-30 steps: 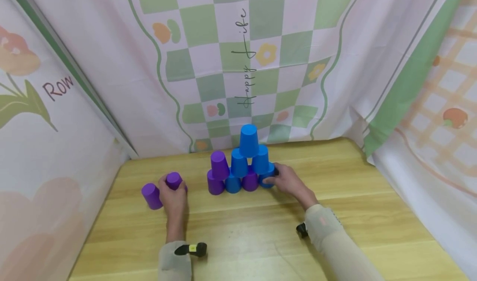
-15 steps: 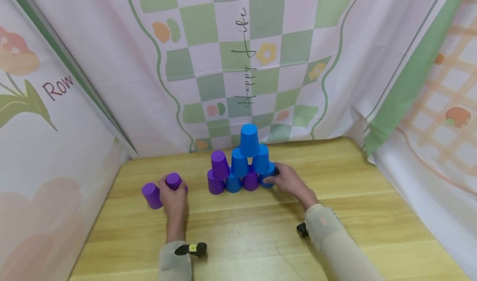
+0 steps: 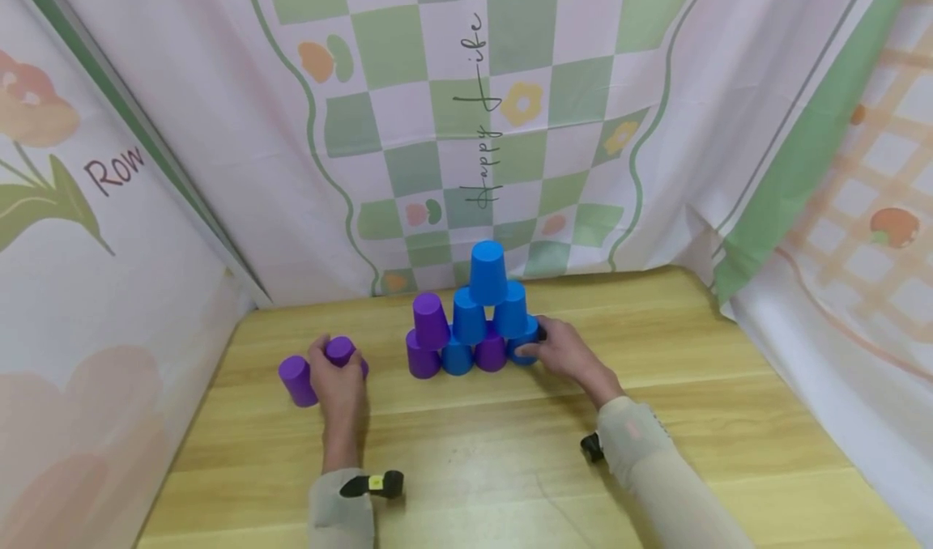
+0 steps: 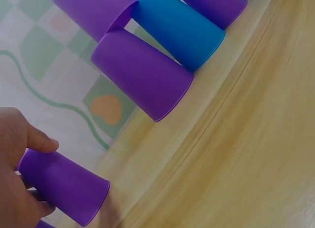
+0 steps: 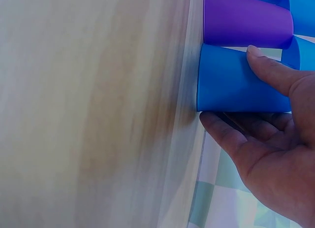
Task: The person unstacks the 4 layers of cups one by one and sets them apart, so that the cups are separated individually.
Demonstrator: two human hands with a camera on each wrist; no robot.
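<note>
On the table, my left hand point(image 3: 338, 391) grips an upside-down purple cup point(image 3: 339, 349), thumb on the near side in the left wrist view. Just left of it stands another purple cup point(image 3: 297, 380). To the right rises a stepped stack of upside-down purple and blue cups, topped by a single blue cup point(image 3: 487, 272). At the left end of its middle row sits a purple cup point(image 3: 431, 321). My right hand point(image 3: 571, 356) holds the bottom row's rightmost blue cup point(image 5: 236, 82) between thumb and fingers. That cup stays under the stack.
The wood-grain table point(image 3: 466, 468) runs to a patterned curtain point(image 3: 510, 152) close behind the stack. More curtain hangs at both sides. A bottom-row purple cup point(image 4: 142, 75) stands at the stack's left end, a gap away from my left hand.
Nearly nothing differs. Both hands keep their hold on the same cups, and the stack stands as before; the head view shifts very slightly.
</note>
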